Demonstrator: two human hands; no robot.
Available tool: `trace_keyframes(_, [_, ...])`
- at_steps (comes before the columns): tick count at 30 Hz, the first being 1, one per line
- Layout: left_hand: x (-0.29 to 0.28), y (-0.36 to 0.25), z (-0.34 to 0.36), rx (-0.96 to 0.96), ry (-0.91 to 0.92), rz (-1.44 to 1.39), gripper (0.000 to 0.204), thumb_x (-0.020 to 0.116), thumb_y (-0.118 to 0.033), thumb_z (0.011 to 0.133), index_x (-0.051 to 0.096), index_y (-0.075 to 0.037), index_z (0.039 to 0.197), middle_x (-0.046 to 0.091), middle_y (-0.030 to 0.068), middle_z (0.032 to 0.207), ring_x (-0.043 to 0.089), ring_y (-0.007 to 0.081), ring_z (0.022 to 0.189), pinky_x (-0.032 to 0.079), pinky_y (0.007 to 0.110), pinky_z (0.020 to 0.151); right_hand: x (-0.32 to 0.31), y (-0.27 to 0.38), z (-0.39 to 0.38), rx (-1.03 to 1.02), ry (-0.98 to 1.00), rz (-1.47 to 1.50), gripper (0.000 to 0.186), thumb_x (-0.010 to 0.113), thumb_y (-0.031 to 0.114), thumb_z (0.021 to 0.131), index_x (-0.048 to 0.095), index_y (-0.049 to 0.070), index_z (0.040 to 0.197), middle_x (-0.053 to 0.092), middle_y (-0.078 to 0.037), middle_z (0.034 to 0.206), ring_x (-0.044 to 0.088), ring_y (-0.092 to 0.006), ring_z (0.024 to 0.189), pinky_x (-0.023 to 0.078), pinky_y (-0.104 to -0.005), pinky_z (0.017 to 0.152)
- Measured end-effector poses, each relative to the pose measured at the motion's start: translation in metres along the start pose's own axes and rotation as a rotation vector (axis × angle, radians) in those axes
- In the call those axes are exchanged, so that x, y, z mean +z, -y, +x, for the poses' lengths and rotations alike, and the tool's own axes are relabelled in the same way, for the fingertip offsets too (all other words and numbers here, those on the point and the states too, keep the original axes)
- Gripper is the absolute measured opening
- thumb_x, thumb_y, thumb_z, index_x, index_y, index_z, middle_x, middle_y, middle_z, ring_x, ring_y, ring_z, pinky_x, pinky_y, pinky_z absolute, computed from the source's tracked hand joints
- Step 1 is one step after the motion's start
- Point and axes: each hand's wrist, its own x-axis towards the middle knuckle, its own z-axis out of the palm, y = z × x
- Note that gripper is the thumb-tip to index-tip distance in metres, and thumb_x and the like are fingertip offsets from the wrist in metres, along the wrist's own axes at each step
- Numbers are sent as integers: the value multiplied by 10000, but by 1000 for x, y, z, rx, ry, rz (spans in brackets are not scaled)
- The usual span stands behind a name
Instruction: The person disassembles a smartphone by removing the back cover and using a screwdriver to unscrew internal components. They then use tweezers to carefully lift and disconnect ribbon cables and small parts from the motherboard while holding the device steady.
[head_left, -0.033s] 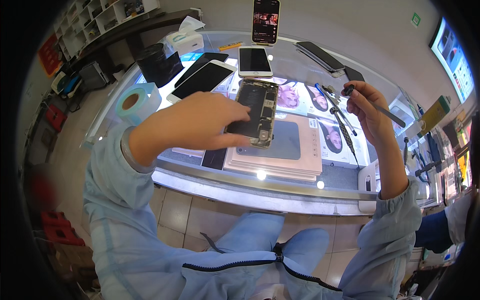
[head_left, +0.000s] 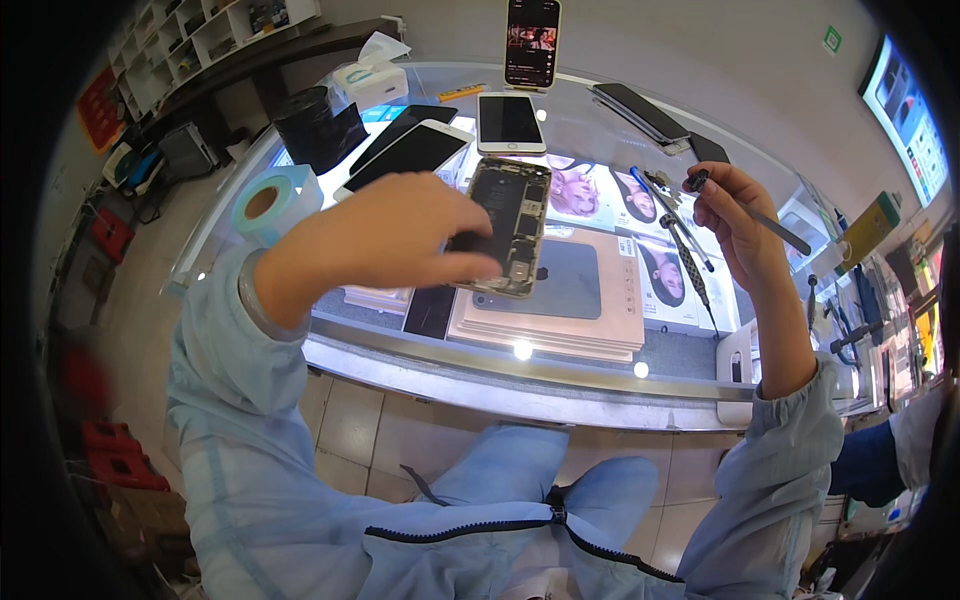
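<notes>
My left hand grips the edge of an opened phone, its screen off and its battery and inner parts bare. The phone is held tilted above the glass counter. To the right, my raised right hand pinches a dark flat tool, perhaps tweezers, whose wide end sticks out past the palm. A small black piece shows at those fingertips; whether it belongs to the tool I cannot tell. Between my hands, a screwdriver with a patterned grip lies beside a thin blue-tipped pen-like tool.
Under the glass lie flat boxes. On the counter are two white-framed phones, a tape roll, a black bag, a tissue box, a propped lit phone and dark phones.
My left hand and the opened phone have shifted slightly left, with the phone turned a little. My right hand and its tool stay where they were.
</notes>
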Motion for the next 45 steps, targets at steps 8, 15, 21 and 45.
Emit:
trace_keyframes(8, [1,70,2,-404,-250,289,589,629,-511,795,616,-8,1102,667,167,915,649,295,855,505,387,757,4,2,0,-24,33,7,229,649,196,880,639,12,1016,596,-28,763,531,-89,673,447,-201,657])
trace_keyframes(15, [3,75,17,-506,-194,261,597,675,-479,682,619,-36,1077,674,160,927,663,283,838,523,382,719,1,3,-1,-49,34,4,225,651,198,880,642,21,1020,603,-26,776,537,-86,679,456,-203,670])
trace_keyframes(21, [-13,76,45,-474,-383,118,578,670,-457,663,630,-42,1062,677,165,856,663,297,767,517,379,696,5,4,1,-58,57,-3,211,646,193,883,647,19,1001,602,-21,784,532,-82,683,455,-205,677])
trace_keyframes(45, [5,137,71,-708,-130,208,708,700,-568,708,609,4,1113,661,173,999,648,305,927,505,397,769,1,0,0,-102,55,-219,245,647,205,877,647,-9,997,602,-44,758,530,-102,668,453,-213,651])
